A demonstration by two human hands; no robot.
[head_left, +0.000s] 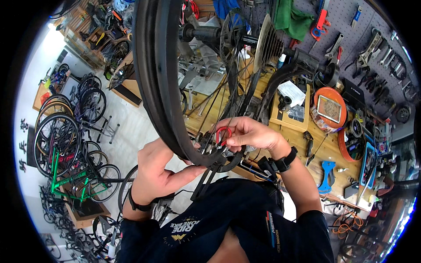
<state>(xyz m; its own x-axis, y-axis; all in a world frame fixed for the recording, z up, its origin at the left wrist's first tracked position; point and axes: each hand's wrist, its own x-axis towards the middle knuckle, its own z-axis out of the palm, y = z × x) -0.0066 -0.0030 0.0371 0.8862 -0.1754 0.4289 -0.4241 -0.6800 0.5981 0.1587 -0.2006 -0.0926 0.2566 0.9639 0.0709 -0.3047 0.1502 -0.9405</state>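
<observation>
Head view: red looped tool [218,134] between thumb and forefinger of pinching right hand [252,135], near wheel's [160,105] bottom edge; left hand [158,168] at wheel, grip unclear.

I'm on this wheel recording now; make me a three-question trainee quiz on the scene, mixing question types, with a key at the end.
1. Which of the person's hands pinches the red loop-shaped tool?
2. True or false: a green cloth hangs in front of the pegboard.
3. Fill in the missing word: the flat blue tool lies on the wooden ____.

Key:
1. The right hand.
2. True.
3. Workbench.
</observation>
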